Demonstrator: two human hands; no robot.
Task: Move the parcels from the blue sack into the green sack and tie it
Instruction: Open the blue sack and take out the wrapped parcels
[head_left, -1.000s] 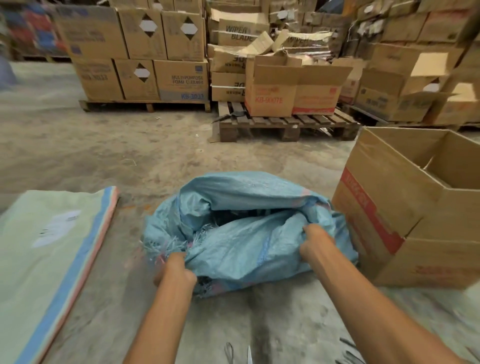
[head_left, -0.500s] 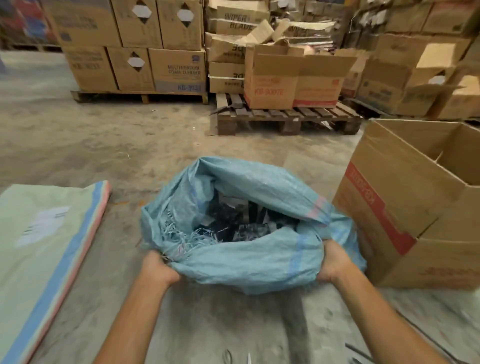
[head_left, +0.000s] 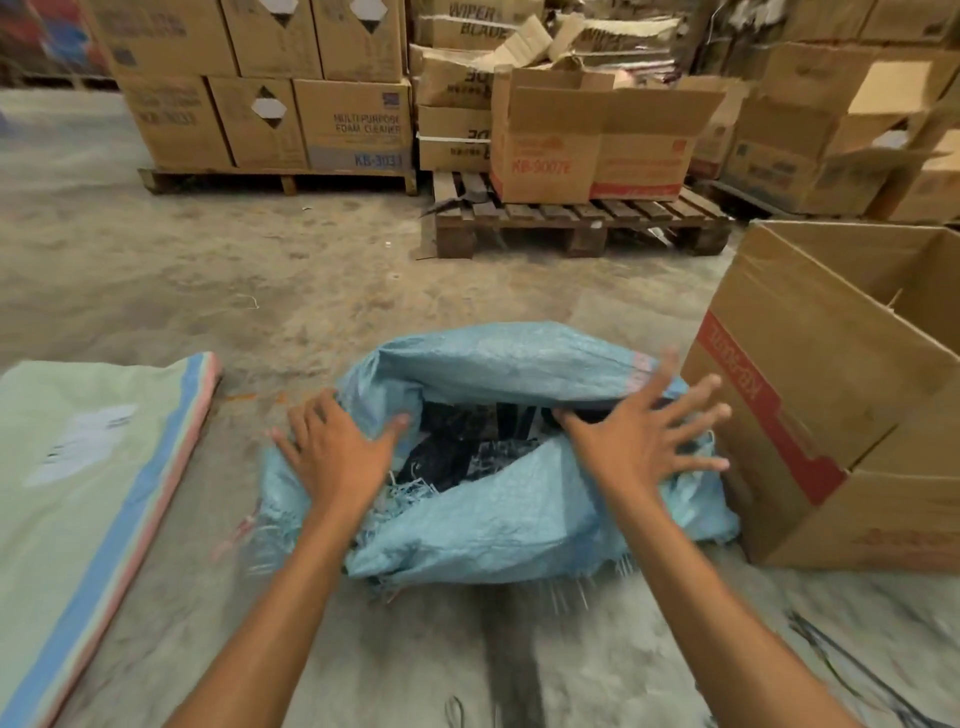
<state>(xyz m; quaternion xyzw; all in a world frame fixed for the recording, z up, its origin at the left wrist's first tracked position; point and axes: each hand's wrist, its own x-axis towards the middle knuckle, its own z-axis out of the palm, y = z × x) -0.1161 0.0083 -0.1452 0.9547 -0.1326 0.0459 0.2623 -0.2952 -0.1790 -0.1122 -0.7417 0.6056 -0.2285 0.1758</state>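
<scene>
The blue woven sack (head_left: 498, 514) sits on the concrete floor in front of me with its mouth open. Dark parcels (head_left: 462, 447) show inside the opening. My left hand (head_left: 337, 452) rests flat on the sack's left rim, fingers spread. My right hand (head_left: 644, 436) is spread wide over the right rim, thumb at the opening, holding nothing. The green sack (head_left: 78, 467) lies flat on the floor to the left, with blue and pink stripes along its edge.
A large open cardboard box (head_left: 831, 395) stands right beside the blue sack. A wooden pallet (head_left: 571, 223) with boxes lies ahead, and stacked cartons (head_left: 270, 88) line the back. Thin dark straps (head_left: 852, 670) lie on the floor at lower right.
Both hands let go of the sack's near rim, which they were gripping, and now lie open with spread fingers on its left and right sides. The mouth has stayed open.
</scene>
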